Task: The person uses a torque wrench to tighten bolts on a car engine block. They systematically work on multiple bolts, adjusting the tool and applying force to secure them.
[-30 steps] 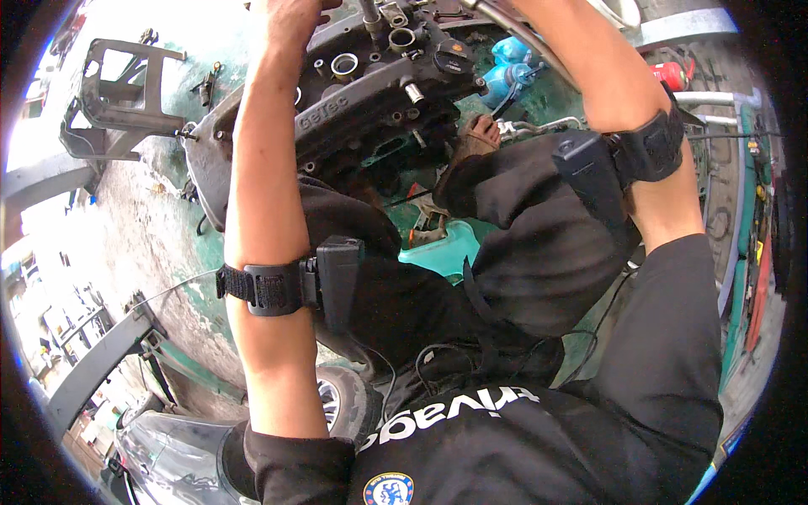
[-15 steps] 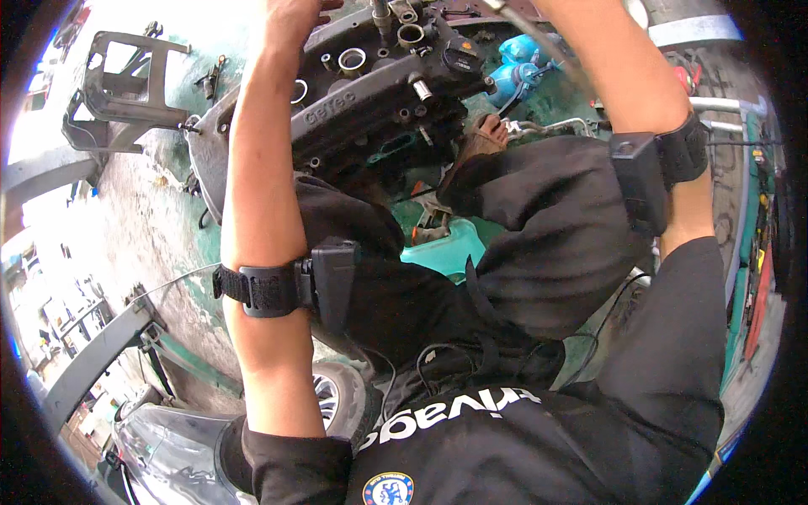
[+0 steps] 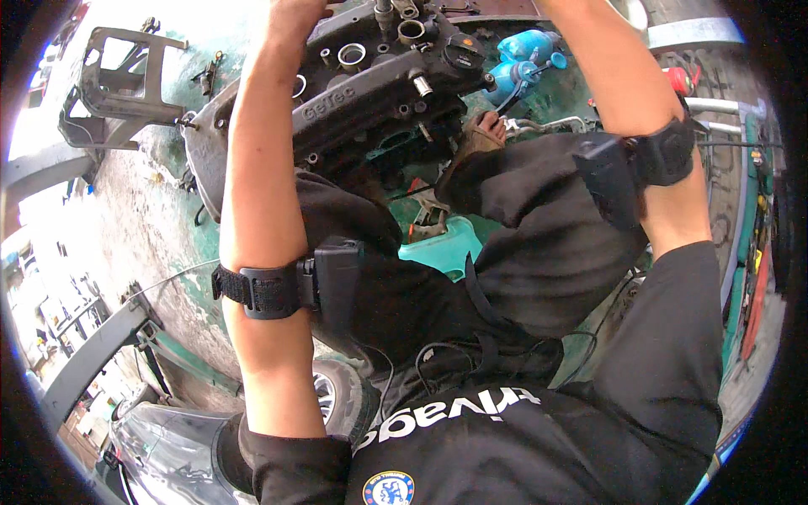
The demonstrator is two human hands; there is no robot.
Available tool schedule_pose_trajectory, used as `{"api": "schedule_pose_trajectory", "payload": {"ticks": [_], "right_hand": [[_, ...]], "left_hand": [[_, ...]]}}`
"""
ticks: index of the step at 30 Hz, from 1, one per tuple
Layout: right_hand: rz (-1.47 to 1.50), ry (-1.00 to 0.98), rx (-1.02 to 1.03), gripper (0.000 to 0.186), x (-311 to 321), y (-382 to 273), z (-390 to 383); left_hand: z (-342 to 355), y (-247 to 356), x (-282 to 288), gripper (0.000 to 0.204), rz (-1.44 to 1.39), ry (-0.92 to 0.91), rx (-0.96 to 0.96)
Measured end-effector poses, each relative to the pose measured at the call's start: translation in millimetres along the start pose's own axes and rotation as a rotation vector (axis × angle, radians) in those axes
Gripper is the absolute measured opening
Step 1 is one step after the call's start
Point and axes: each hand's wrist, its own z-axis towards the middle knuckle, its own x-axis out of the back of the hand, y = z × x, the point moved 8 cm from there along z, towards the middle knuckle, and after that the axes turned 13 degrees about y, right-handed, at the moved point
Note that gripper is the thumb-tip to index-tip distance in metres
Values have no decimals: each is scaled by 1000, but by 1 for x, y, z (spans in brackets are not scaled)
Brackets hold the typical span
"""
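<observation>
Between my legs and the top edge lies a dirty dark engine with a black valve cover (image 3: 362,99), round plug holes and a black filler cap (image 3: 462,52). An upright metal shaft (image 3: 384,15) rises from the cover near the top edge. My left hand (image 3: 295,17) is at the top, over the engine's far left side and left of the shaft. Its fingers are mostly cut off by the frame edge, so its grip is hidden. Beyond the top edge is my right hand; only my right forearm (image 3: 610,67) shows, stretched forward right of the engine.
Blue bottles (image 3: 515,80) stand right of the engine, near my bare foot (image 3: 488,128). A teal plastic container (image 3: 446,244) sits between my legs. At the left are a grey stool (image 3: 126,80) and small metal parts (image 3: 209,76). A wheel (image 3: 345,396) lies lower left.
My right forearm has shifted slightly left, and its strapped device has turned. The thin rod beside my right wrist has left the view. My left arm is almost unmoved.
</observation>
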Motion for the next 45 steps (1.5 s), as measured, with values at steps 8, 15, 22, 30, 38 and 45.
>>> {"api": "schedule_pose_trajectory", "payload": {"ticks": [8, 15, 22, 30, 38, 45], "right_hand": [[1389, -549, -602, 3, -37, -26, -15], [842, -517, -497, 6, -36, -31, -8], [47, -342, 37, 30, 8, -24, 2], [87, -46, 3, 50, 8, -11, 9], [310, -251, -174, 33, 5, -20, 6], [62, 25, 12, 26, 14, -27, 3]], "left_hand": [[-1, 4, 6, 35, -47, -15, -54], [9, -5, 4, 32, -29, 0, 7], [3, -2, 13, 32, -10, 0, -39], [2, -4, 14, 34, -2, -18, -19], [11, -15, 10, 34, 78, -20, 23], [-12, 3, 11, 35, 109, -38, -70]]}}
